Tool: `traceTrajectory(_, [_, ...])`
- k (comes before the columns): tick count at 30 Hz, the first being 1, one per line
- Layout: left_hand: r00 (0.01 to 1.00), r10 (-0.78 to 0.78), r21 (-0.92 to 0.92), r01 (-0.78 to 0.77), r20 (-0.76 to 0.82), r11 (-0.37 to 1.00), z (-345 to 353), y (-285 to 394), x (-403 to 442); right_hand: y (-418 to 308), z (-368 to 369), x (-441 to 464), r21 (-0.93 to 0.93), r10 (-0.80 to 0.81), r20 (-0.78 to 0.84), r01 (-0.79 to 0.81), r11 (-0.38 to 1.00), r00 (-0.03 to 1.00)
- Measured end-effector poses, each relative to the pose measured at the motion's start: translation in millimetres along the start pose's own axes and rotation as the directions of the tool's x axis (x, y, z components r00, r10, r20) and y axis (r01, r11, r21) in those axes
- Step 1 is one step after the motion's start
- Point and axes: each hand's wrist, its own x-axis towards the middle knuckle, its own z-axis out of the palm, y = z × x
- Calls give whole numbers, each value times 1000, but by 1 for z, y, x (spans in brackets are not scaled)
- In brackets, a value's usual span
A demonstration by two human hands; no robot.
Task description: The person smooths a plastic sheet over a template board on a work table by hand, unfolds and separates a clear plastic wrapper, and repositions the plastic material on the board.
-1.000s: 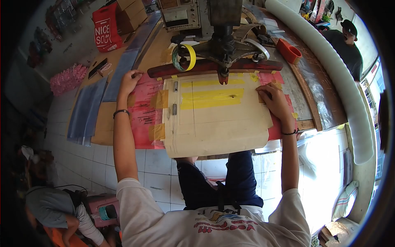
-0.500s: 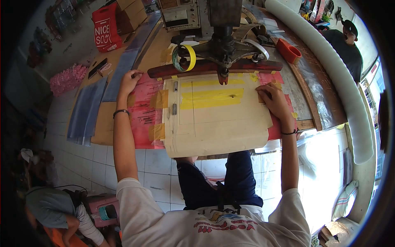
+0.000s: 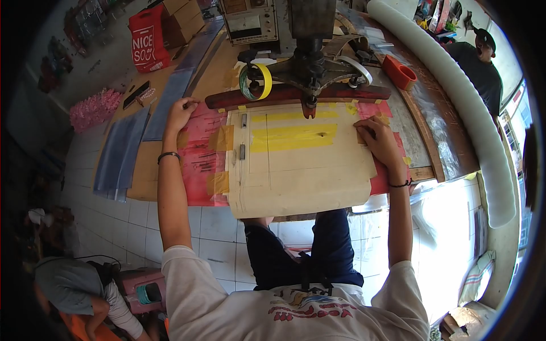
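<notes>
Sheet [image 3: 307, 176] remains unshifted on the bench [image 3: 149, 176] at the bar [image 3: 250, 100], suggesting a steady hold; left hand [image 3: 181, 115] contacts the mat [image 3: 202, 125], right hand [image 3: 378, 137] the sheet's edge, grip indeterminable.

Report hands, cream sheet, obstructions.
Left hand at left edge of red sheeting; right hand at right side of cream sheet. Cream sheet over red sheeting. Press bar along far edge, contact unclear.

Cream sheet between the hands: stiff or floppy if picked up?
The cream sheet is probably floppy and light: it looks thin, its near edge gently curved. It may resist a push, with brown tape along its left edge.
</notes>
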Motion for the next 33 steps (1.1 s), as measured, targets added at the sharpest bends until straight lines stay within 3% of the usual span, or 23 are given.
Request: traceTrajectory(33, [1000,-7,12,7,1,1000,-1,6,-3,3,1,0,-13,-24,-10,24,1000,1000])
